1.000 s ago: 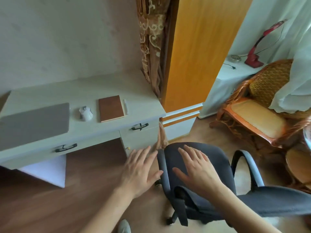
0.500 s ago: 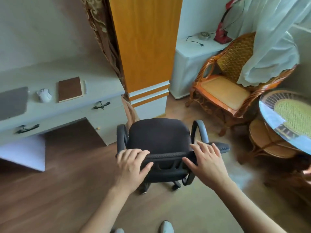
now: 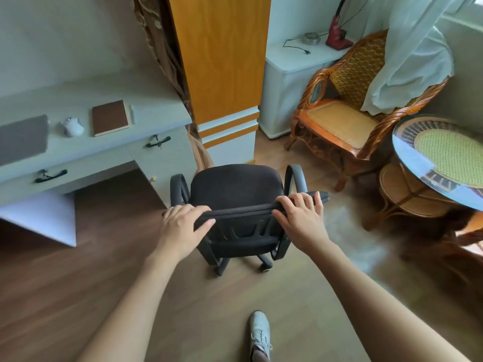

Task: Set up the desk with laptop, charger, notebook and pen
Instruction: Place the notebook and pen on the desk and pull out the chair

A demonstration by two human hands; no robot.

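Note:
A black office chair (image 3: 236,189) stands on the wooden floor to the right of the pale desk (image 3: 109,150). My left hand (image 3: 180,227) grips the left end of its backrest top, and my right hand (image 3: 300,218) grips the right end. On the desk lie a closed grey laptop (image 3: 22,138) at the left edge, a white mouse (image 3: 73,126), a brown notebook (image 3: 111,117) and a white pen (image 3: 132,113) just right of the notebook. No charger is visible.
An orange wardrobe (image 3: 222,61) stands right of the desk. A wicker armchair (image 3: 347,108), a round glass-topped table (image 3: 441,158) and a white cabinet (image 3: 292,82) with a red lamp fill the right side. My shoe (image 3: 260,333) is on the floor below.
Both hands went from hovering over the chair to closing on its backrest top. The view swung right and back, so the chair now faces away from me.

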